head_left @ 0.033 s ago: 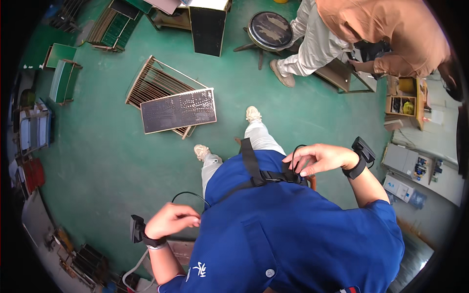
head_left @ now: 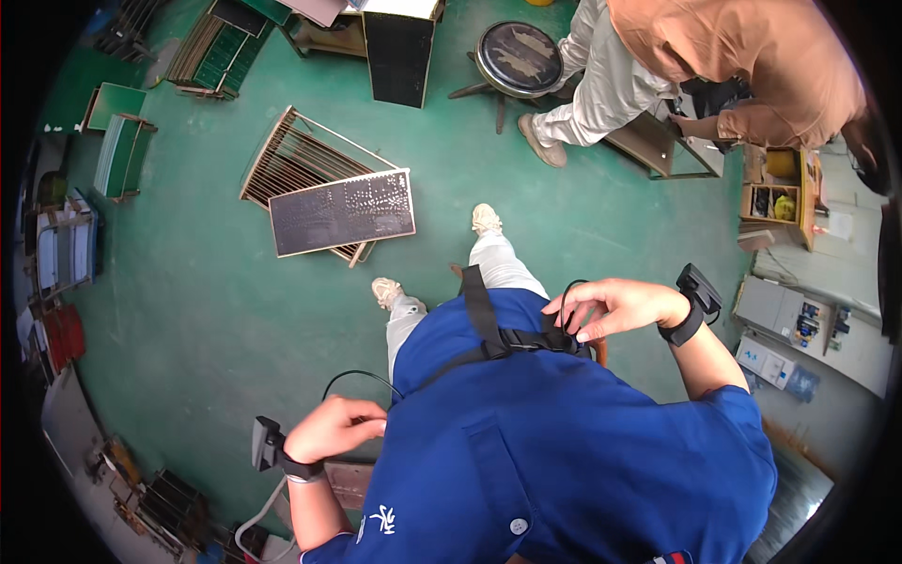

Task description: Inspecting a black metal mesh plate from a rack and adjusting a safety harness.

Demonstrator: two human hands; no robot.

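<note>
The right hand (head_left: 615, 308) sits at the chest, its fingers pinched together on the black buckle (head_left: 550, 340) where the black harness strap (head_left: 477, 310) crosses the blue shirt (head_left: 564, 451). The strap's long axis runs from that buckle leftward and down across the chest toward the left hand (head_left: 334, 428), so the buckle lies right and far of it. The left hand is curled loosely closed at the waist beside a thin black cable (head_left: 357, 376), gripping nothing clearly. The right hand is plainly the nearer.

A blue shirt (head_left: 564, 451) crossed by black straps (head_left: 489, 324), a green floor (head_left: 207, 310), and a dark board (head_left: 343, 211) speckled with pale dots.
</note>
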